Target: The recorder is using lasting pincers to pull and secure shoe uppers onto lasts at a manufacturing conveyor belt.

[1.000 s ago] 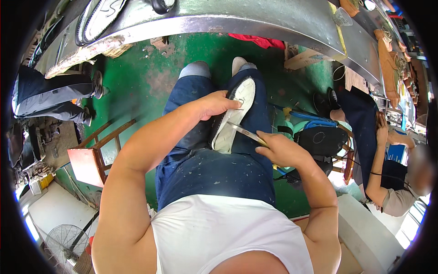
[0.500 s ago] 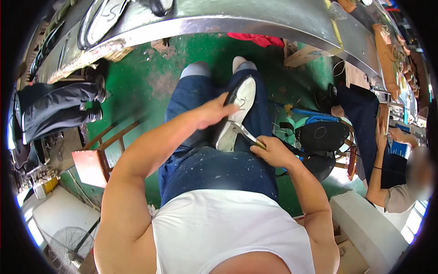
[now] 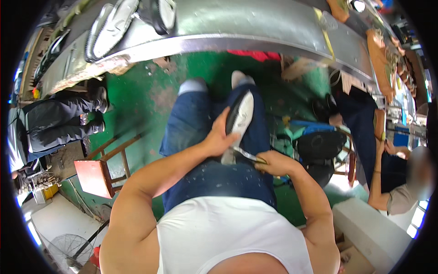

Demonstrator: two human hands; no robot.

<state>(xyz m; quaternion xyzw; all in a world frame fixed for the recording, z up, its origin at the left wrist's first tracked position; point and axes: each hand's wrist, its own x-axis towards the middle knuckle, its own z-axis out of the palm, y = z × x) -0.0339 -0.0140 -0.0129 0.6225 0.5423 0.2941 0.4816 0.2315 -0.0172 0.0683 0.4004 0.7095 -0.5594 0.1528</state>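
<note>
Across my lap lies a black shoe with a pale, white-looking sole (image 3: 245, 114) facing up, its toe pointing away from me and its edge tilted. My left hand (image 3: 220, 137) is wrapped around the shoe's left side, thumb over the sole. In my right hand (image 3: 276, 163) are metal pliers (image 3: 247, 155) with a yellowish handle, gripped near the handle end. Their head rests at the sole's near part, close to my left thumb. Whether the jaws bite on anything cannot be made out.
A metal bench (image 3: 214, 29) runs across the far side, with more pale-soled shoes (image 3: 114, 29) at its left. A red-topped stool (image 3: 93, 176) stands left, a black bag (image 3: 317, 145) on a chair right. A co-worker (image 3: 383, 182) sits at far right; another person's legs (image 3: 59, 116) show left.
The shoe has rolled so its sole shows narrower. My left hand has shifted its hold and now wraps the side more. The pliers lie flatter across the sole. The whole view has tilted slightly.
</note>
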